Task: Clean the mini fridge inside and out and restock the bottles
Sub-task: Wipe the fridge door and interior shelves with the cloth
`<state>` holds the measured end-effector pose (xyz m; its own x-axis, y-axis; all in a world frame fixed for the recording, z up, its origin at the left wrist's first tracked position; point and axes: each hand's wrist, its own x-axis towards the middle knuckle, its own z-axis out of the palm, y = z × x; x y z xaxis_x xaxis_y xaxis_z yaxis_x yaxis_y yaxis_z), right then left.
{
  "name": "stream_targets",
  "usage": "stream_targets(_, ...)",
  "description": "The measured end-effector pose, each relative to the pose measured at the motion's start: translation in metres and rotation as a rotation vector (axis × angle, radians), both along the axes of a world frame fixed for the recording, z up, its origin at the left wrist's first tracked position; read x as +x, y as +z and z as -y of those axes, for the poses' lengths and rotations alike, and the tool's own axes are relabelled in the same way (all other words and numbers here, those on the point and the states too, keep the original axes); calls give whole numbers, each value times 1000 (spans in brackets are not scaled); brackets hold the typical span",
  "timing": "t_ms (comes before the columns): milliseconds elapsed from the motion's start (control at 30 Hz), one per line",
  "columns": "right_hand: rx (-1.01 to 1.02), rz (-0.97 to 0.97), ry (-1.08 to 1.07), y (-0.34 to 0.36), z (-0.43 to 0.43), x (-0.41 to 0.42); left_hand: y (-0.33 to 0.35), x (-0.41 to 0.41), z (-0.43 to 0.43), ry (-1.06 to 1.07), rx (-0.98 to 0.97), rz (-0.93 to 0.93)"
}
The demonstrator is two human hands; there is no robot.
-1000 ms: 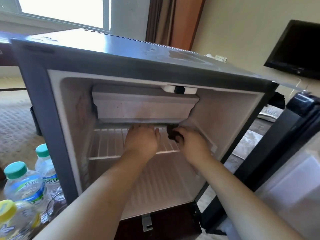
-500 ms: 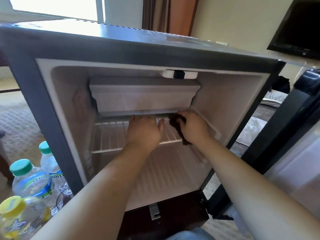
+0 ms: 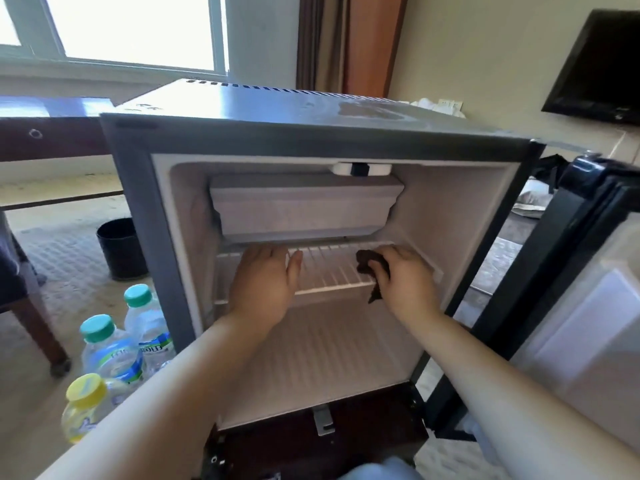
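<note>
Right grip [image 3: 406, 283] clutches cloth [image 3: 366, 264]; left grip [image 3: 266, 284] flat on shelf [image 3: 330, 273].

Bright daylight floods the white-framed window [image 3: 138, 29] at the back, brown and orange curtains [image 3: 346, 43] beside it. The cream wall [image 3: 485, 46] carries a black flat television [image 3: 599, 64] on the right. A black round bin [image 3: 121, 249] stands on patterned beige carpet [image 3: 65, 251].

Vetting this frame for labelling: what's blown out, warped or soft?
Head view: the bright window is blown out; glare washes the grey mini fridge top; wide-angle distortion bows its edges; the dark brown cloth in the right hand looks soft.
</note>
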<state>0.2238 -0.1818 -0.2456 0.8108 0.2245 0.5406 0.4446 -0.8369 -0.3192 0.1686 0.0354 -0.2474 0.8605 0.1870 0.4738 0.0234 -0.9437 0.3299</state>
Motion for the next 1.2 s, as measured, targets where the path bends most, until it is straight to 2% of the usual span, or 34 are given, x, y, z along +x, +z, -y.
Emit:
stream_targets(100,52,68,27,-1,-40,-25,-3,-7,-15,68,-3,27)
stream_targets(200,47,99,161,-10,-90,-52,2,-7,-16,74,-44,-75)
stream_targets(300,74,75,201,-10,-93,-53,3,-9,-14,86,-26,-91)
stream_targets(400,-129,156,223,-5,-61,-42,1,-9,-15,79,-56,-36)
stream_targets(467,-293,143,68,-1,-36,-31,0,-9,-15,63,-59,-42)
stream_targets(500,-313,82,2,2,-26,-28,1,-9,-14,68,-57,-46)
stream_targets(600,-265,-79,-19,5,-12,-23,0,-10,-13,84,-39,-85)
stream_targets(700,-226,-47,-30,5,-17,-21,-2,-9,-11,87,-33,-89)
stream_targets(867,144,-46,-18,22,-34,-12,-4,-9,-10,89,64,-50)
stream_targets(933,116,-36,127,23,-59,-23,-7,-9,-8,91,97,-62)
stream_targets(1000,-62,-48,251,14,-87,-31,-8,-6,-10,83,126,-65)
stream_targets(1067,-188,-30,269,9,-99,-28,-7,-2,-15,71,115,-70)
stream_targets(1200,-121,-78,273,11,-83,-15,-4,-3,-12,76,67,-22)
